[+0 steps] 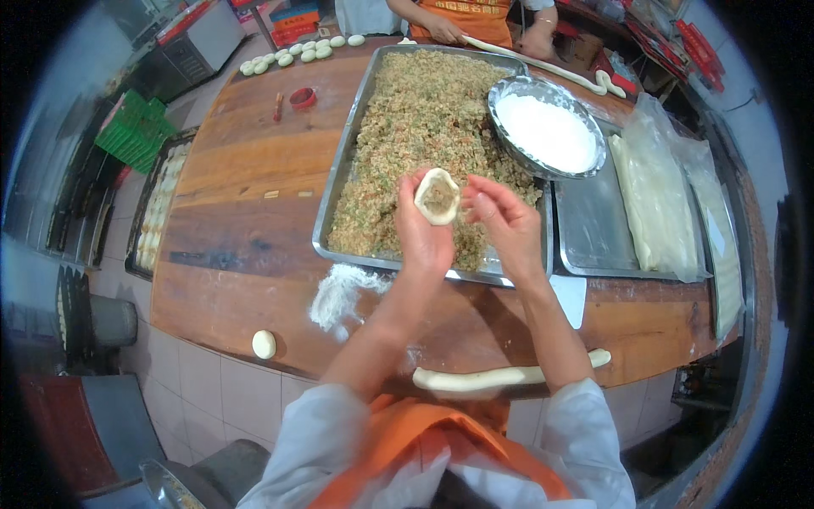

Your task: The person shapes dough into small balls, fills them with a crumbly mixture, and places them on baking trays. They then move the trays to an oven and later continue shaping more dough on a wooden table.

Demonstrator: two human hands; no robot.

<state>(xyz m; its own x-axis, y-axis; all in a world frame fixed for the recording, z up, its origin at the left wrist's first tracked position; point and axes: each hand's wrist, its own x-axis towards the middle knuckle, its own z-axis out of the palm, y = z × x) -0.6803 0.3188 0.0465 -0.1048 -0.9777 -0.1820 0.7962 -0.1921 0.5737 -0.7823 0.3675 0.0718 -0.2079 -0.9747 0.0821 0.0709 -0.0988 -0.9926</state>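
My left hand (427,245) holds a small cup of white dough (440,219) over the tray, its opening facing up. A lump of crumbly filling (440,195) lies inside the dough. Just right of the dough's rim is my right hand (512,223), fingers bent and apart, with nothing visible in them; whether a fingertip touches the rim I cannot tell. Beneath both hands a large metal tray (338,162) holds a heap of chopped filling (420,121) flecked green and red. A dough rope (477,380) lies along the near table edge, partly behind my right forearm.
A bowl of white powder (547,133) sits at the tray's right corner. Bagged dough (655,203) rests on another metal tray (594,248). Loose flour (343,296) and one dough round (264,344) lie nearer. Across the wooden table (254,153), a co-worker's hands (445,30) handle a dough rope (540,62).
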